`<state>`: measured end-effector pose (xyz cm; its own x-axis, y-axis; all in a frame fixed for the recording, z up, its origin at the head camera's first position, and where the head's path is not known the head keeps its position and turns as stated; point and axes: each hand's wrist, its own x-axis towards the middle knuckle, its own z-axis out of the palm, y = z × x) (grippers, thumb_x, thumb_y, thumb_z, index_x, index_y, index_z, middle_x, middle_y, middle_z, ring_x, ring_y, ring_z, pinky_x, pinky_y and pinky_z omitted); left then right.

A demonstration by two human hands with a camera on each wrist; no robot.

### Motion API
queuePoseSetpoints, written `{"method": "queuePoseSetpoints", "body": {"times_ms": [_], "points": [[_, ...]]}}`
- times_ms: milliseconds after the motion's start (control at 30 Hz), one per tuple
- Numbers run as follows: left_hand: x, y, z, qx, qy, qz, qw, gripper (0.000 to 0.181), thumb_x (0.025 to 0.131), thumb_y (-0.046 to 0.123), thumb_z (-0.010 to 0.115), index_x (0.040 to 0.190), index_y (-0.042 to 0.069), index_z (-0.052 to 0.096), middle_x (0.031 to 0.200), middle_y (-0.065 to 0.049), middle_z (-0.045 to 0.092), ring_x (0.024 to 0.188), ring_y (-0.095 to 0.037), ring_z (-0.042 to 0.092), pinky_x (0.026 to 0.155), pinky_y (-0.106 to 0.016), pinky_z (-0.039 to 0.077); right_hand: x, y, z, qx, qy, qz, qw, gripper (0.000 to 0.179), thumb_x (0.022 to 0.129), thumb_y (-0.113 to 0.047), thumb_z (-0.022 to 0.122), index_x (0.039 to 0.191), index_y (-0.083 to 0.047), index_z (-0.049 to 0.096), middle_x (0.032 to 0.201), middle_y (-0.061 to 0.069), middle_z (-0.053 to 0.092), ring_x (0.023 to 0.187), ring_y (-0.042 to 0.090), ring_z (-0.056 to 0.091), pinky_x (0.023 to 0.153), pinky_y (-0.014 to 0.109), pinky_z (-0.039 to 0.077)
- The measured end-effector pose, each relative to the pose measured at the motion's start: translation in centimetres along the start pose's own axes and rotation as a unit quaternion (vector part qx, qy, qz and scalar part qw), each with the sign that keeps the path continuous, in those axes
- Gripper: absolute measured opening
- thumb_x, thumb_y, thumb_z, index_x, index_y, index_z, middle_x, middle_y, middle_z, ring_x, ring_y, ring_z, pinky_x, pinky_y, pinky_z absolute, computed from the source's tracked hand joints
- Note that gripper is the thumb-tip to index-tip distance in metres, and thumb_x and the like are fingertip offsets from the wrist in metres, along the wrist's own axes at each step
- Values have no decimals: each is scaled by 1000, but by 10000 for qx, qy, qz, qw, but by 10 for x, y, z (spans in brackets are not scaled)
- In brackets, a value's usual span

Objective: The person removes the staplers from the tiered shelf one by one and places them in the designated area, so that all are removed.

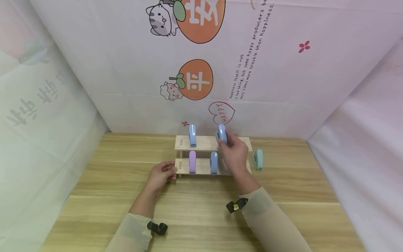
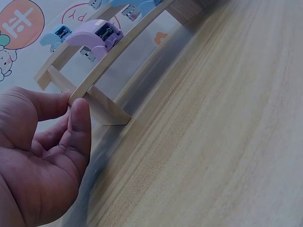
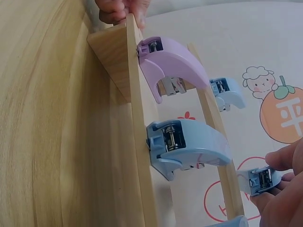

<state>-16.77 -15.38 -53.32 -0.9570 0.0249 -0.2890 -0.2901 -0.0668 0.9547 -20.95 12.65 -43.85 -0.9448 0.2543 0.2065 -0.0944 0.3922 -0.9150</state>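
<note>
My right hand (image 1: 234, 152) grips a blue stapler (image 1: 222, 131) over the upper tier of a two-step wooden rack (image 1: 204, 142). Thumb and fingers close on its sides in the right wrist view. At the rack's left end, my left hand (image 2: 52, 142) pinches the edge of the lower board (image 2: 113, 61) between thumb and fingers. On that board stand a purple stapler (image 1: 192, 162) and a blue stapler (image 1: 214, 163); one more blue stapler (image 3: 232, 222) is mostly hidden by my right hand in the head view. Another blue stapler (image 1: 192, 135) stands on the upper tier's left part.
A green stapler (image 1: 258, 159) stands on the wooden table (image 1: 195, 210) just right of the rack. Close behind the rack rises a printed cloth (image 1: 135, 105), with white cloth sides (image 1: 362, 115) left and right. Each wrist wears a small black camera (image 1: 237, 205).
</note>
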Motion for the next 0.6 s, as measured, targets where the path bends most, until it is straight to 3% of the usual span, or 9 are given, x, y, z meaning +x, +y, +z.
{"method": "queuePoseSetpoints", "body": {"times_ms": [433,600], "points": [[-1,0,-1,-24,-18,-29,10000,39,98,3,71,135,0,61,110,-14,64,89,-23,66,78,-29,64,2,1,-6,-201,15,130,9997,51,96,-20,73,145,-12,60,143,11,61,131,23,59,103,34,55],[-1,1,-1,-60,-19,-44,10000,38,98,3,71,134,0,61,110,-14,64,89,-23,66,78,-30,64,4,3,-8,-195,35,116,9997,51,96,-17,73,145,-8,59,144,12,60,132,24,58,105,36,54]]}}
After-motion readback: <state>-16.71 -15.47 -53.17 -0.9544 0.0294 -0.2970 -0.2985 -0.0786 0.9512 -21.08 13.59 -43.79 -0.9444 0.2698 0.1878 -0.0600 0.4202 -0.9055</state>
